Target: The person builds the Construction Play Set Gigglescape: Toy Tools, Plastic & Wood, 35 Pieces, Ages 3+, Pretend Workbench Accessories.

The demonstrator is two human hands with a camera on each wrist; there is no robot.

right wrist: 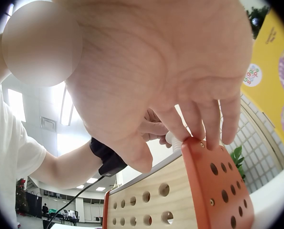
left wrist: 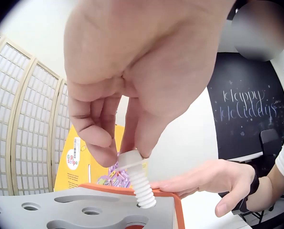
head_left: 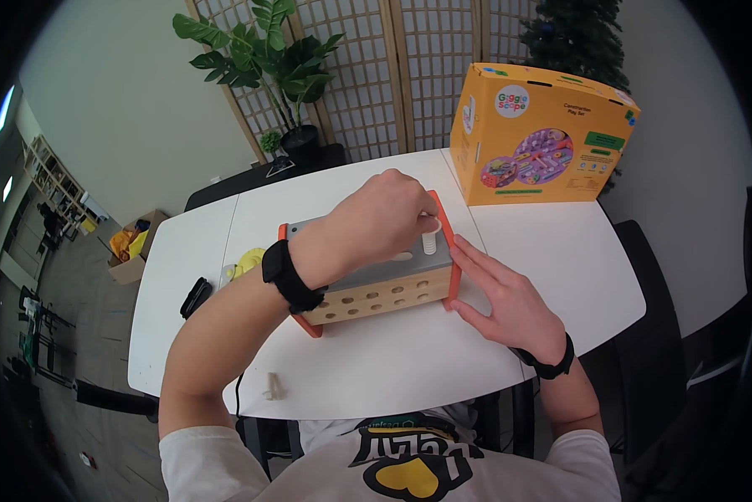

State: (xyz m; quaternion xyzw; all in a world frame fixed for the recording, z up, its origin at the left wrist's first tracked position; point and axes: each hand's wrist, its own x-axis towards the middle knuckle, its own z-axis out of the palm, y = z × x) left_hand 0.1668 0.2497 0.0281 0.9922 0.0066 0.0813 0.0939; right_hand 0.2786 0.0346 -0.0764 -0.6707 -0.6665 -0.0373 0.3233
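Note:
My left hand (head_left: 374, 219) reaches over a wooden toy workbench (head_left: 376, 297) with a grey slotted top and orange end panels. Its thumb and fingertips pinch the head of a white plastic screw (left wrist: 143, 190). The ribbed shank points down, its tip close over the grey top (left wrist: 108, 202) near the right end. My right hand (head_left: 510, 303) lies with extended fingers against the right orange end panel (right wrist: 213, 186), fingertips at its upper edge. Round holes line the bench's wooden front (right wrist: 147, 202).
A yellow construction play set box (head_left: 551, 138) stands at the back right of the white table (head_left: 376, 372). Left of the bench lie a yellow-green item (head_left: 247, 263) and a black object (head_left: 196, 297). A small beige piece (head_left: 272, 386) lies near the front edge.

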